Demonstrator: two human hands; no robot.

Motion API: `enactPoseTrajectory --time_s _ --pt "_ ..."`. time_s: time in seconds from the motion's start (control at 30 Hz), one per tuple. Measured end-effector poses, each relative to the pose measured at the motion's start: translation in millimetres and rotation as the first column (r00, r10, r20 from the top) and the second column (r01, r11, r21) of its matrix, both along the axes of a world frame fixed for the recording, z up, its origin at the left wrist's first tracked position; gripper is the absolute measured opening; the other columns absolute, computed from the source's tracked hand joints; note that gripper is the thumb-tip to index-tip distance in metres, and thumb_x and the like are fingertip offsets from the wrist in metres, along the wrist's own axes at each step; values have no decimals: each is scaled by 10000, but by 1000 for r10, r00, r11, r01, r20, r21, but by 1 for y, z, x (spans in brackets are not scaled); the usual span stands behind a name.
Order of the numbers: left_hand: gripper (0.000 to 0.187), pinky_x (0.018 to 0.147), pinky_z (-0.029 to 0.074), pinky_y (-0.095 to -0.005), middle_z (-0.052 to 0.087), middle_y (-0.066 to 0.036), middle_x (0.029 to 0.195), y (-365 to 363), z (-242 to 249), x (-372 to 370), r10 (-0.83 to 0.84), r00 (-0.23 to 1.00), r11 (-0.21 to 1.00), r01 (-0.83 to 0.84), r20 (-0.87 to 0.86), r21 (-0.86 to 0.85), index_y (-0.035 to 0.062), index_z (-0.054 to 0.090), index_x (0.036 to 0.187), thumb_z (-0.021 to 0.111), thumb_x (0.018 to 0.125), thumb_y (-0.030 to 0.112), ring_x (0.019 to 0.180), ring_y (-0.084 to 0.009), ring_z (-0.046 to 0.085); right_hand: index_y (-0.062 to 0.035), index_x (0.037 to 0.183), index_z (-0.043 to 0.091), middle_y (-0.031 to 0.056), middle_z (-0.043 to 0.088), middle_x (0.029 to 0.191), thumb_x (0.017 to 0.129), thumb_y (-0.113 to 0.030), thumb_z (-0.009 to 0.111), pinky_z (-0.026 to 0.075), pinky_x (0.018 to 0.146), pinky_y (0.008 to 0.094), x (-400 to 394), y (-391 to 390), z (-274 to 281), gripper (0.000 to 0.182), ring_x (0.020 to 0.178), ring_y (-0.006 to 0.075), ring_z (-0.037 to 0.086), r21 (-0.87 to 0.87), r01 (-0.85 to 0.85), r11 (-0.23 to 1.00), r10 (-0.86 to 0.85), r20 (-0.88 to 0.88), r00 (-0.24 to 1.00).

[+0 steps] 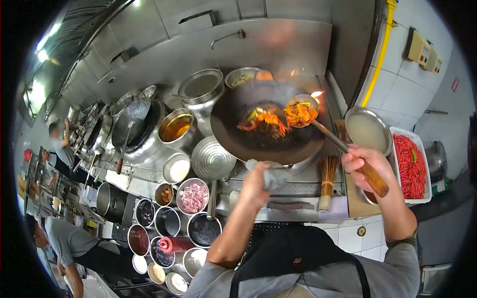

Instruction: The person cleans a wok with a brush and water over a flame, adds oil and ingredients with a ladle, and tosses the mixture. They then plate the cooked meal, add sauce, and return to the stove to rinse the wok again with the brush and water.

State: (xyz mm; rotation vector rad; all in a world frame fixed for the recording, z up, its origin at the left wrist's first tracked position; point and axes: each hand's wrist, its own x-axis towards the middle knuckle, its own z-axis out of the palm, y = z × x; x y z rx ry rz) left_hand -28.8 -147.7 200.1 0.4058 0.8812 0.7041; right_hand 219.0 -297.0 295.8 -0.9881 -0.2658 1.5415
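Head view shows the cooking at a middle stage, as I judge it. The right hand (366, 164) is closed around the wooden handle of a ladle (301, 113). Its bowl, filled with orange pieces and a little green, is above the right part of the wok (248, 144). More orange-red food (268, 118) lies at the bottom of this wok, so the food is divided between two places. The left hand (255, 183) grips a grey cloth (271, 177) at the near rim of the wok; both are somewhat blurred, and I cannot tell how firmly the rim is held.

A flame (317, 94) is visible beside the far right rim, so the heating seems to be in progress. The pieces have a strong colour and appear at least partly cooked, but whether they are fully done cannot be told. None of this food is seen on a serving plate, so the serving seems not yet done. The sliced onion (194, 197) is in its own bowl near the perforated ladle (213, 157), and the red chillies (410, 166) fill a white basket at the right; both look raw.
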Motion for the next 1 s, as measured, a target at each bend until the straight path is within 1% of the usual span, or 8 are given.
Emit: enactPoseTrajectory --time_s 0.07,0.17,0.23,0.33,0.37,0.57,0.77,1.0 --pt "377 930 466 -367 591 -91 1108 -8 -63 4 49 989 858 30 -140 513 1 488 1218 575 856 60 1013 -238 582 -98 1013 445 9 514 809 968 -102 513 408 392 251 -10 -5 9 81 588 41 502 -60 -1 998 2 25 1000" --pt "504 1006 399 -384 536 -153 1188 -30 -99 7 201 960 741 -19 -195 671 -26 425 1282 612 817 37 1118 -274 521 -97 1034 435 23 512 854 973 -90 500 412 398 254 -21 -2 10 89 594 47 500 1 -37 999 37 -110 993" --pt "549 1019 385 -406 513 -193 1214 -25 -124 5 360 891 455 92 -277 886 -40 404 1305 619 805 33 1147 -296 499 -86 1030 435 23 511 853 981 -94 494 419 400 256 -30 2 11 77 607 52 505 91 -86 992 109 -288 951" --pt "548 1027 364 -411 474 -229 1239 -24 -152 -2 398 816 471 210 -419 857 -53 399 1303 621 815 63 1170 -317 469 -70 1021 436 17 502 845 989 -119 499 441 403 272 -57 15 4 86 613 54 515 220 -78 972 165 -413 896" --pt "478 965 420 -392 541 -193 1161 -23 -164 1 423 794 528 175 -436 831 -40 435 1257 597 815 42 1062 -285 535 -50 998 426 20 494 857 1000 -143 492 468 413 285 -45 27 -17 115 619 58 531 345 -228 911 392 -544 742" --pt "367 781 512 -340 633 -88 1016 -24 -80 -18 66 980 876 33 -186 482 -40 539 1188 493 826 -12 895 -179 615 32 1463 285 38 486 905 1017 -121 419 562 464 296 -53 26 -107 490 663 59 587 537 12 844 430 -689 583" --pt "247 814 580 -446 621 -168 1124 -15 -62 -15 -43 996 999 45 74 -29 -18 573 1136 503 946 122 936 -337 656 143 1321 397 41 462 913 1001 -97 449 524 481 270 -44 30 -99 403 674 59 566 289 39 956 213 -783 584" --pt "242 785 558 -401 639 -144 1012 -25 -74 -3 -75 994 950 93 -74 298 -46 590 1073 526 886 94 904 -277 648 84 1265 432 18 488 844 998 -115 466 484 447 268 8 23 -72 335 652 57 564 136 -1 991 90 -650 755"
